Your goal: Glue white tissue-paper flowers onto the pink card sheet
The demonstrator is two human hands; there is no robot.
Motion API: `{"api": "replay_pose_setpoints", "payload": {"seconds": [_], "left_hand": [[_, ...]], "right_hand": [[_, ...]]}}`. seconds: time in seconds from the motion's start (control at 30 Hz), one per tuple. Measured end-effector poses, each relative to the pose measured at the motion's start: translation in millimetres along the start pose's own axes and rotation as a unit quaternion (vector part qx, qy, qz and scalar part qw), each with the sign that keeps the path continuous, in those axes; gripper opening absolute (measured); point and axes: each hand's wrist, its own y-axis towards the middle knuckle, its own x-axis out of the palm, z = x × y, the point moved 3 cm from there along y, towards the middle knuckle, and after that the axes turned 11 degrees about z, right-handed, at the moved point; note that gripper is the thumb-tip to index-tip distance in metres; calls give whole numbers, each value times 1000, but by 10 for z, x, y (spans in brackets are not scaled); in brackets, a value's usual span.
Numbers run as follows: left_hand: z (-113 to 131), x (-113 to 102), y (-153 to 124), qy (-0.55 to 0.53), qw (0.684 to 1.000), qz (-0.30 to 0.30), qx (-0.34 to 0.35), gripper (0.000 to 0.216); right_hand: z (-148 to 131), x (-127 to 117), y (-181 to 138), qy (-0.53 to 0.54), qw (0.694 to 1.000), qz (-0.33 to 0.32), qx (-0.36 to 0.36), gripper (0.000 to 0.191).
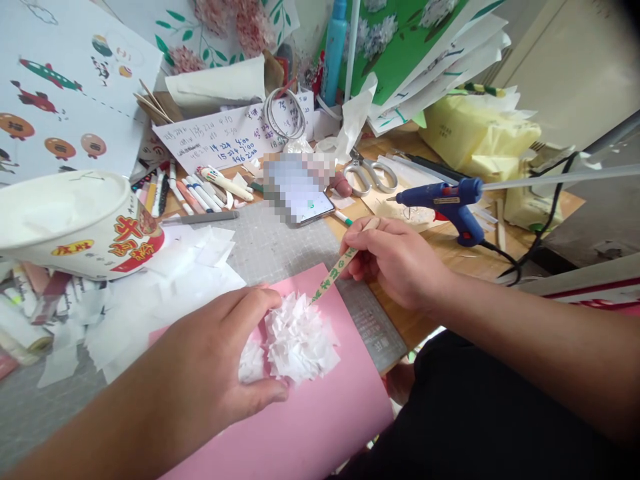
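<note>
A ruffled white tissue-paper flower (303,343) sits on pink card (350,393). My left hand (220,353) curves around its left side, thumb and forefinger spread apart and resting at its edges. A second white paper clump (251,361) shows partly between that hand and the flower. Pinched in the fingers of my right hand (395,257) is a flat wooden stick (334,273) with green printing. The stick slants down to the left, its tip at the flower's upper right edge; whether it presses into the paper cannot be made out.
A blue glue gun (443,200) with a cord stands at right, near grey-handled scissors (373,177). A phone (307,200) lies behind the card. At left, a paper bowl (75,223) stands beside white paper sheets (165,280). Several markers (200,193) lie behind the cutting mat (260,247).
</note>
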Motion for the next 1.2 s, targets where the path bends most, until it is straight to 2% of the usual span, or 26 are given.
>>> {"api": "replay_pose_setpoints", "payload": {"seconds": [0.2, 0.37, 0.53, 0.6, 0.73, 0.8, 0.97, 1.03, 1.2], "left_hand": [[-17, 12, -19, 20, 1000, -9, 7, 82], [37, -5, -12, 9, 1000, 29, 0, 78], [-13, 10, -26, -1, 1000, 17, 6, 79], [-43, 17, -28, 0, 1000, 6, 14, 80], [-49, 20, -18, 11, 1000, -1, 23, 78], [-31, 11, -10, 14, 999, 4, 29, 78], [-36, -2, -8, 4, 1000, -5, 25, 80], [-59, 4, -19, 0, 1000, -15, 23, 79], [-84, 18, -49, 4, 999, -41, 11, 79]], "right_hand": [[-48, -48, 1, -6, 1000, 3, -19, 14], [-72, 21, -60, -44, 995, -69, -57, 22], [-82, 80, -106, -137, 979, -110, -104, 32], [-70, 61, -78, -121, 985, -98, -77, 29], [-38, -24, -1, -10, 999, -30, -7, 19], [-41, -37, 3, -3, 1000, -22, -8, 18], [-92, 27, -57, -87, 990, -76, -79, 28], [-92, 33, -44, -89, 990, -81, -76, 26], [-77, -77, 77, 16, 999, 9, -31, 12]]}}
